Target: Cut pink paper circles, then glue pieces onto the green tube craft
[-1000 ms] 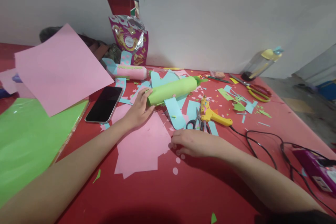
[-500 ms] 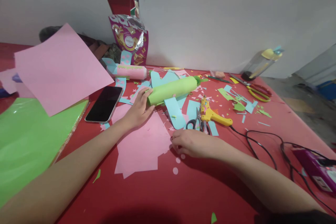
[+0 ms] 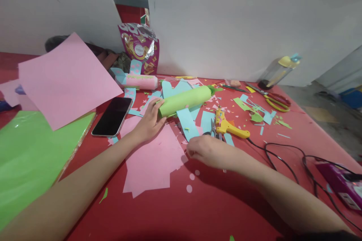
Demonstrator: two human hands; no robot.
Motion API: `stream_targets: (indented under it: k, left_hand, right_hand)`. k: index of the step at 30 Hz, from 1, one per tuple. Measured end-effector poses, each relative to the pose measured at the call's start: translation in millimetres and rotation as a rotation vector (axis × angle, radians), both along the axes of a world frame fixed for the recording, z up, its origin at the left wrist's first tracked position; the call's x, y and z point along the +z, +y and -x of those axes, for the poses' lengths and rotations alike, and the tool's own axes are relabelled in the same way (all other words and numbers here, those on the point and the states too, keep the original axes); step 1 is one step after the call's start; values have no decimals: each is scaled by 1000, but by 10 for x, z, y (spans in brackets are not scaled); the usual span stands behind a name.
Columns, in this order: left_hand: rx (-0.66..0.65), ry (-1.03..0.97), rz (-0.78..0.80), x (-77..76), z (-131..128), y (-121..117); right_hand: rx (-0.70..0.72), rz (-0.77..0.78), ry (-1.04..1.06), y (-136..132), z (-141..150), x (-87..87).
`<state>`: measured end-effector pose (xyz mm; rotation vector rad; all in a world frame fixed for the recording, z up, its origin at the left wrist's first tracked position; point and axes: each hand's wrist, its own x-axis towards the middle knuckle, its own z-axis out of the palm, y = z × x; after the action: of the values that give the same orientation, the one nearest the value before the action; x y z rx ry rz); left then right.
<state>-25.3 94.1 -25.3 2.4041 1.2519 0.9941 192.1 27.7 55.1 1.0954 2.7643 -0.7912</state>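
My left hand (image 3: 151, 122) is closed round the near left end of a bottle wrapped in light green paper (image 3: 183, 99), which lies tilted across the paper scraps. A small pink dot sits on its side, and a light blue paper strip (image 3: 187, 122) extends below it. My right hand (image 3: 205, 150) hovers low over the table with curled fingers; whatever they pinch, if anything, is hidden. Just beyond it are black-handled scissors (image 3: 213, 130), partly covered by the hand, and a yellow glue gun (image 3: 229, 127). Several pink paper circles (image 3: 189, 188) lie below the right hand.
Pink sheets (image 3: 149, 165) lie under my left hand, beside a phone (image 3: 112, 116). A pink-wrapped bottle with blue fins (image 3: 141, 82) and a snack bag (image 3: 141, 47) are behind. Red-and-yellow-handled scissors (image 3: 275, 101), a drink bottle (image 3: 278, 71), a cable (image 3: 283, 145) and a purple power strip (image 3: 339, 184) are at right.
My right hand has shifted slightly up and its fingers have curled in more, now covering more of the scissors. My left hand stays on the green bottle. The view has tilted slightly upward.
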Motion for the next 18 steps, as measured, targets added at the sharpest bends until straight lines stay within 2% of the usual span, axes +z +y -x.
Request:
stream_targets:
  k: [4, 7, 12, 18]
  left_hand:
    - [-7, -1, -4, -4, 1, 4]
    - [-17, -8, -15, 4, 0, 5]
    - [-13, -11, -24, 7, -4, 6]
    - [-20, -22, -31, 7, -12, 12]
  right_hand:
    - [-118, -296, 188, 268, -29, 12]
    - [-209, -491, 188, 526, -1, -49]
    - [-291, -608, 151, 786, 73, -201]
    - [-297, -687, 97, 776, 74, -334]
